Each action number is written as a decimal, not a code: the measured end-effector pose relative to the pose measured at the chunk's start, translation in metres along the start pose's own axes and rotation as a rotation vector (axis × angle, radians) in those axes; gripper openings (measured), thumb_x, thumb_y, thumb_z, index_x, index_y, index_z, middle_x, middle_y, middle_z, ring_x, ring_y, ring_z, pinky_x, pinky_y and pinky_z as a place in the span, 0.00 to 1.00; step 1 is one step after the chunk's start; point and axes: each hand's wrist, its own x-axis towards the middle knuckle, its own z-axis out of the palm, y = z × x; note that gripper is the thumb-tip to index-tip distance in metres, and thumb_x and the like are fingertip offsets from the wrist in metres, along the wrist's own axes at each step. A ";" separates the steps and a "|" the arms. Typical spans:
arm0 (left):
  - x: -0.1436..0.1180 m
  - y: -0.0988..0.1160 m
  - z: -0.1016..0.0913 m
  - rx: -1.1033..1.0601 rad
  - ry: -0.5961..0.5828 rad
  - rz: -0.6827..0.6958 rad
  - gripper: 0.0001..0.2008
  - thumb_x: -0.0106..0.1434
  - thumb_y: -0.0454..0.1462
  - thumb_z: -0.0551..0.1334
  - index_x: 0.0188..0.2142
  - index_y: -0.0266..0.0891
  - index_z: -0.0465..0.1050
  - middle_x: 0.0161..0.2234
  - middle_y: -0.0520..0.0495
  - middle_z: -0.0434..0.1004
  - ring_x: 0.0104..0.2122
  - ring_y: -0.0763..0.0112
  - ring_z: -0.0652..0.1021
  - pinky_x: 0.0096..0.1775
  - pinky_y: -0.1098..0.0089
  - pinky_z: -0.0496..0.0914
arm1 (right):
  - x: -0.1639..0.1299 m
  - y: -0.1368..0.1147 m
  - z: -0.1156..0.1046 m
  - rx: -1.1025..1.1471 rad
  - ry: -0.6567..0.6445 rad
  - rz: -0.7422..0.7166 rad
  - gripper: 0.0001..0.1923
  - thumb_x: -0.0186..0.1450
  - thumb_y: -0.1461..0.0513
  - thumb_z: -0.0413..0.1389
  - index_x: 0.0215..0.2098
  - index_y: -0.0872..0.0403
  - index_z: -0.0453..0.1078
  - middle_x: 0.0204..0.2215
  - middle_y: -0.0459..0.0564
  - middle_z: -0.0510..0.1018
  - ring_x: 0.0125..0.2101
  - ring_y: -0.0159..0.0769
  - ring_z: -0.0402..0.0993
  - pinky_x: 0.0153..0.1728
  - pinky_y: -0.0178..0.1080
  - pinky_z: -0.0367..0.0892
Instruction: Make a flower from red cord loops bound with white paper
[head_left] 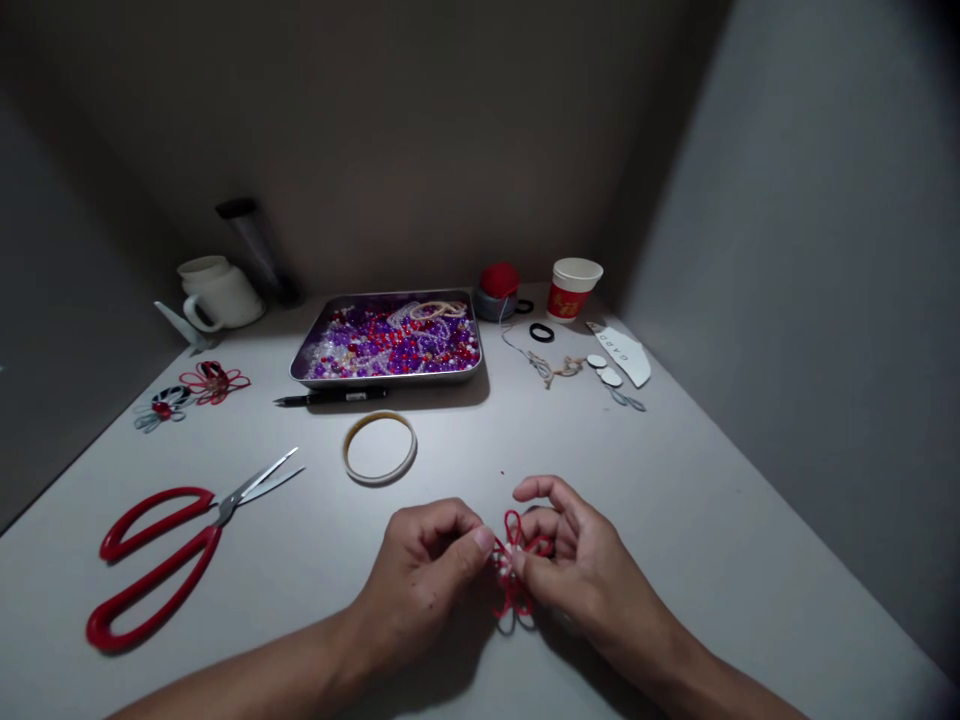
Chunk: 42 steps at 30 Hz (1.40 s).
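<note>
Pinched between both hands near the front edge of the table (675, 470): a small red cord knot (515, 570) with looped petals, held just above the surface. Left hand (424, 575) closed on the knot's left side, thumb and forefinger pressing at its centre; right hand (581, 565) gripping the right side, forefinger raised and curled over the top loop. Knot squarely between the two, neither hand nearer, long axis running roughly front to back, one loop pointing away and looser loops trailing toward the camera. Glossy red cord with a pale spot at the middle (a bead, perhaps; too small to tell). Off toward the left edge, red-handled scissors (161, 560) lying open-bladed, tips aimed inward. Just behind the hands, a tape ring (379, 447) flat on the table, then a black pen (330, 397) along the front of a metal tray (390, 375) filled with purple, red and clear beads. At the far left, two finished cord flowers (191, 393); at the back right, a paper cup (574, 288).
</note>
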 end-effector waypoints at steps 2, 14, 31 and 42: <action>-0.001 0.000 -0.001 0.025 -0.015 0.050 0.15 0.57 0.42 0.60 0.21 0.33 0.67 0.16 0.50 0.69 0.15 0.79 0.64 0.19 0.77 0.57 | -0.001 -0.002 0.001 0.007 0.007 0.001 0.21 0.50 0.65 0.58 0.38 0.52 0.52 0.21 0.38 0.68 0.19 0.27 0.65 0.20 0.33 0.62; 0.000 -0.002 -0.005 0.226 0.110 0.046 0.12 0.55 0.36 0.58 0.18 0.33 0.68 0.16 0.52 0.63 0.16 0.79 0.63 0.19 0.75 0.56 | -0.001 0.001 0.001 0.092 0.010 -0.007 0.23 0.50 0.63 0.60 0.38 0.51 0.51 0.22 0.39 0.68 0.18 0.28 0.66 0.20 0.33 0.62; 0.001 -0.005 -0.006 0.189 -0.027 0.034 0.16 0.56 0.45 0.60 0.22 0.33 0.67 0.17 0.52 0.65 0.18 0.77 0.65 0.22 0.75 0.58 | -0.002 -0.001 0.003 0.101 0.082 -0.022 0.21 0.49 0.63 0.62 0.35 0.52 0.55 0.19 0.38 0.69 0.18 0.27 0.66 0.21 0.32 0.62; 0.005 -0.005 -0.008 -0.001 -0.018 -0.029 0.16 0.54 0.44 0.63 0.20 0.34 0.64 0.15 0.54 0.64 0.16 0.80 0.61 0.19 0.77 0.54 | -0.003 0.002 0.000 0.199 -0.073 -0.042 0.22 0.51 0.54 0.63 0.38 0.56 0.62 0.22 0.42 0.71 0.23 0.29 0.71 0.28 0.35 0.67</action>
